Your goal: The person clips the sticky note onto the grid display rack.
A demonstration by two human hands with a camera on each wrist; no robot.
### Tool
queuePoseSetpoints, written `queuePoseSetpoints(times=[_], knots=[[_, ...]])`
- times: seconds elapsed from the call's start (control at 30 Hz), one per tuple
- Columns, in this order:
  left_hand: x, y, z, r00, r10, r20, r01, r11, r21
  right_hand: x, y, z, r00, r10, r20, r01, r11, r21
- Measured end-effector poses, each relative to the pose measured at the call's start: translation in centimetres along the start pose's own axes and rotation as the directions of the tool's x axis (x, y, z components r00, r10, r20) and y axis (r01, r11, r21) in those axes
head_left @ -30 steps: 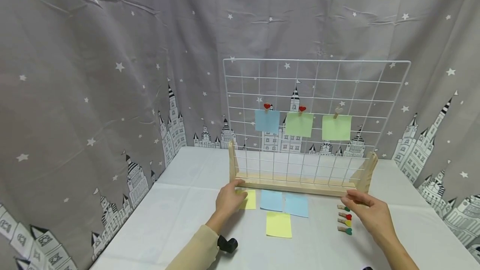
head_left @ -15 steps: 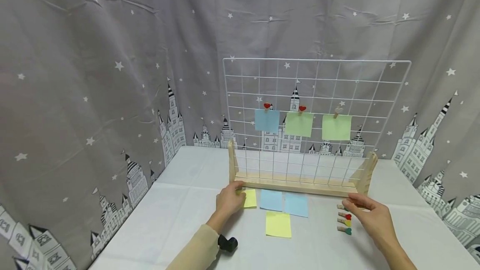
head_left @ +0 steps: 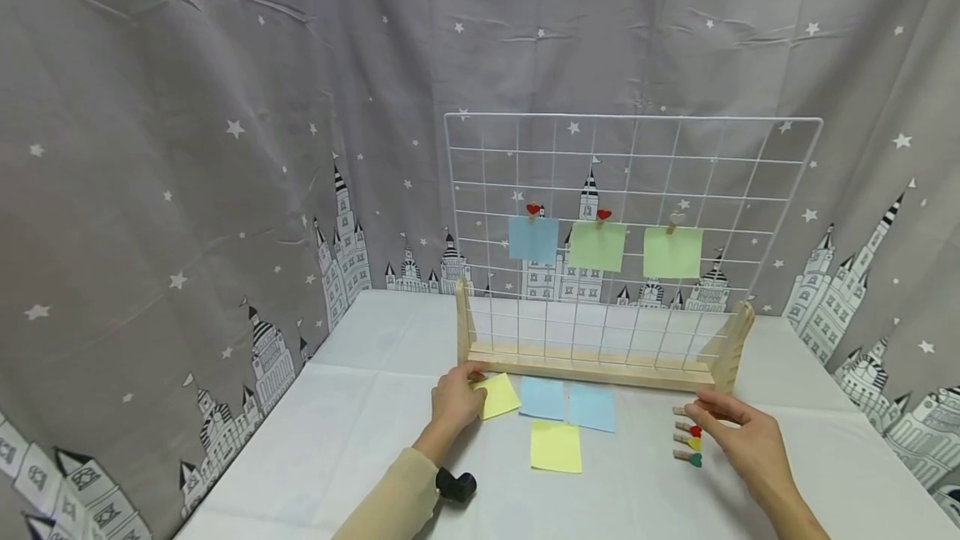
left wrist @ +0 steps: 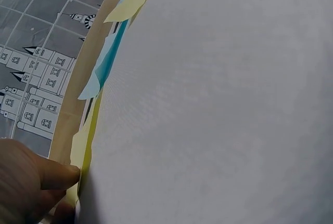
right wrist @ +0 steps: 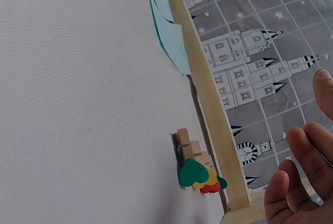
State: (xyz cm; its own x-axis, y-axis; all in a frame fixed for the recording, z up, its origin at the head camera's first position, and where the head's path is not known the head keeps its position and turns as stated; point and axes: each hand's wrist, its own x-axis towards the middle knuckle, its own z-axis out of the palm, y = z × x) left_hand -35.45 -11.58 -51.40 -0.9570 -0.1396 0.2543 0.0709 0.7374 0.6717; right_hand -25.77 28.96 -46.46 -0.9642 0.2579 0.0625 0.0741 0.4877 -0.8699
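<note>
In the head view my left hand (head_left: 456,400) pinches the left edge of a yellow sticky note (head_left: 498,396), which sits askew by the rack's wooden base. The left wrist view shows the thumb (left wrist: 60,174) on that note's edge, with fingers partly hidden beneath. Over by several small wooden clothespins (head_left: 686,442) with heart tips hovers my right hand (head_left: 742,432). Its fingers (right wrist: 307,154) are spread and loosely bent, holding nothing in the right wrist view. The nearest clothespin there has a green heart (right wrist: 193,173). In the head view the farthest clothespin is partly hidden behind the fingers.
A white wire grid in a wooden stand (head_left: 592,367) rises behind the notes. Clipped to it are a blue note (head_left: 533,242) and two green notes (head_left: 597,248). Two blue notes (head_left: 542,398) and another yellow note (head_left: 556,447) lie on the white cloth.
The yellow note in my left hand has turned askew and its right side has shifted slightly right. My right hand has shifted slightly over the farthest clothespin.
</note>
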Motion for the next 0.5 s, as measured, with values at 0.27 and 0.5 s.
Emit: queuePoseSetpoints(times=[0.27, 0.5], knots=[[0.08, -0.1, -0.14, 1.0, 0.009, -0.03, -0.01, 1.0, -0.024, -0.15, 0.28, -0.09, 1.0, 0.003, -0.014, -0.003, 1.0, 0.009], [-0.07, -0.25, -0.05, 0.999, 0.022, -0.031, -0.021, 1.0, 0.019, -0.26, 0.76, -0.04, 1.0, 0.014, -0.018, -0.014, 1.0, 0.001]])
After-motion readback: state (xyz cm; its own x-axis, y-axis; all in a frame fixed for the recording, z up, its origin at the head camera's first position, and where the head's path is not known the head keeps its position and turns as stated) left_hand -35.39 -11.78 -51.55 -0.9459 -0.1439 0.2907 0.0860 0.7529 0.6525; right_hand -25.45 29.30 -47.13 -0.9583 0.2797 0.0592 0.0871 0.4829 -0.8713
